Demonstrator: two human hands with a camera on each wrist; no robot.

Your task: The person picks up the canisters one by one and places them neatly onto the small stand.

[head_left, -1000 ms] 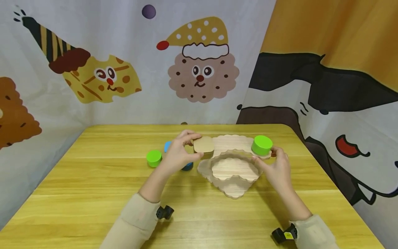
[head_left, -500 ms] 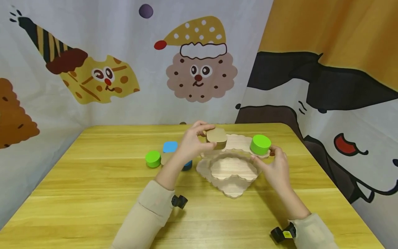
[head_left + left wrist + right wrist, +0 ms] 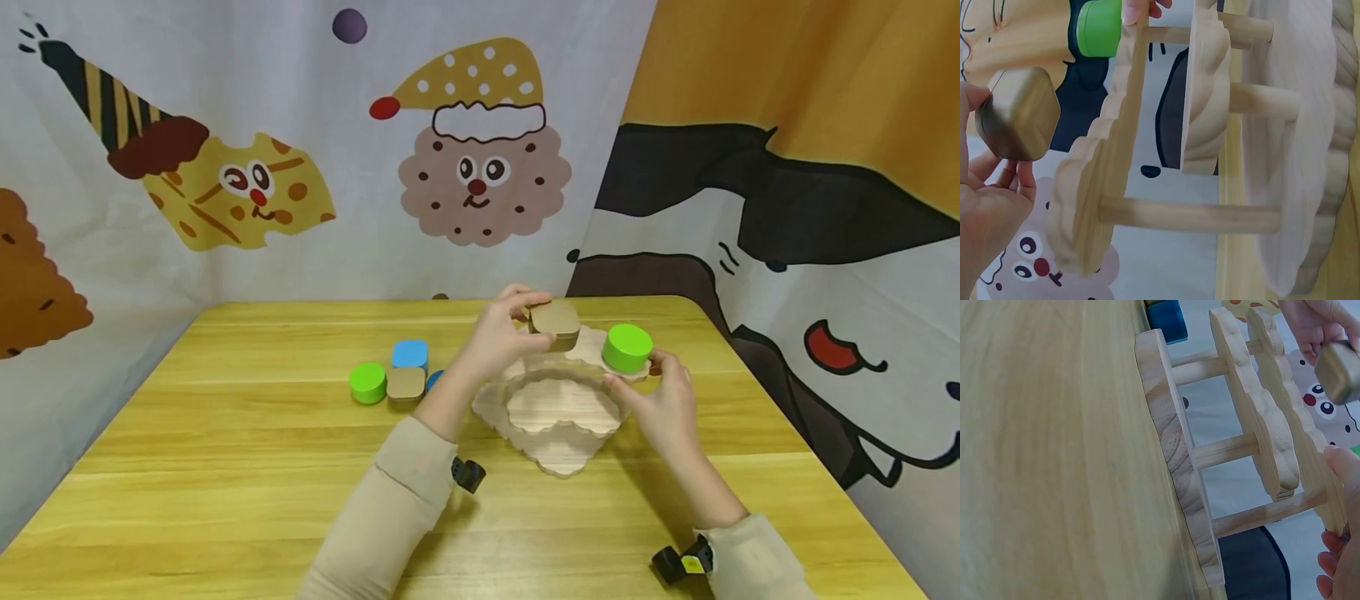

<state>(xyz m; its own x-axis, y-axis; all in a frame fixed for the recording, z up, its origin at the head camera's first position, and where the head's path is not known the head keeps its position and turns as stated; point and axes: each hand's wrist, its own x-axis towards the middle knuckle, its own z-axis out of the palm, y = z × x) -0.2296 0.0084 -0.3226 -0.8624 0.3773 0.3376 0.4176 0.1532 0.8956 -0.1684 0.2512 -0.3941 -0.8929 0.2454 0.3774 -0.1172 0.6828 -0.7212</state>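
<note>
My left hand (image 3: 501, 335) holds a small gold tin (image 3: 554, 323) with rounded corners between thumb and fingers. The tin is in the air above the top tier of a wooden tiered stand (image 3: 564, 404), apart from it in the left wrist view (image 3: 1019, 114). Scalloped tiers on round dowels make up this stand. My right hand (image 3: 663, 408) grips the right end of the top tier, thumb on one side and fingers on the other. Beside that hand, a green round tin (image 3: 628, 347) sits on the top tier.
Left of the stand on the wooden table (image 3: 225, 467) are another green round tin (image 3: 368, 383), a light blue tin (image 3: 410, 354), a second gold tin (image 3: 407, 386) and a darker blue item (image 3: 433, 380) partly behind my left arm. A printed curtain (image 3: 300, 275) hangs behind the table.
My left hand has carried the gold tin rightward and slightly up, from beside the stand's left end to above its top tier. The right hand has kept its grip in place.
</note>
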